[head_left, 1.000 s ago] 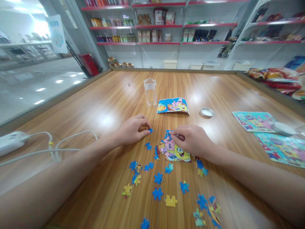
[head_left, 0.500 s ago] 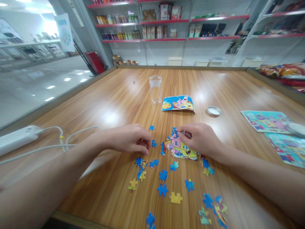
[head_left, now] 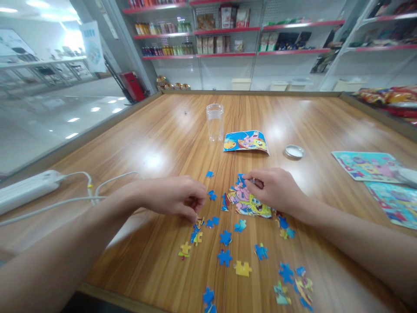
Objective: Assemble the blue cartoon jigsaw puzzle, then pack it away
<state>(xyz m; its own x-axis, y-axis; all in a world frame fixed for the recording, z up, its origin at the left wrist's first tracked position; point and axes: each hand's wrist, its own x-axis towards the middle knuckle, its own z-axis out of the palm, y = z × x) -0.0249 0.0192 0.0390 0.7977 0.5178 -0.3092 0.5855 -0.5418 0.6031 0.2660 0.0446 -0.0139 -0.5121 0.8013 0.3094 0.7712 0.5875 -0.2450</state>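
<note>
My left hand [head_left: 177, 196], its fingers curled in and thumb pointing down, is just above a small cluster of loose jigsaw pieces [head_left: 197, 230]; whether a piece is between its fingertips is hidden. A partly joined jigsaw puzzle [head_left: 249, 201] with a pink and a yellow cartoon figure lies flat in front of me. At its upper edge, the closed fingers of my right hand [head_left: 276, 187] pinch a blue puzzle piece [head_left: 241, 177]. A red and blue piece [head_left: 225, 202] sits just left of the joined part. More loose blue pieces [head_left: 224, 257] and a yellow piece [head_left: 243, 268] lie nearer to me.
Beyond the puzzle are a bent picture card [head_left: 246, 141], a clear plastic cup [head_left: 215, 124] and a round metal lid [head_left: 295, 151]. Two printed sheets [head_left: 365, 165] lie at the right. A white power strip [head_left: 31, 187] with cables is at the left. Stocked shelves [head_left: 224, 30] stand behind.
My left hand has moved down toward me, and its thumb now covers the spot where a blue piece showed. My right hand stays at the puzzle's upper edge. The view has shifted slightly.
</note>
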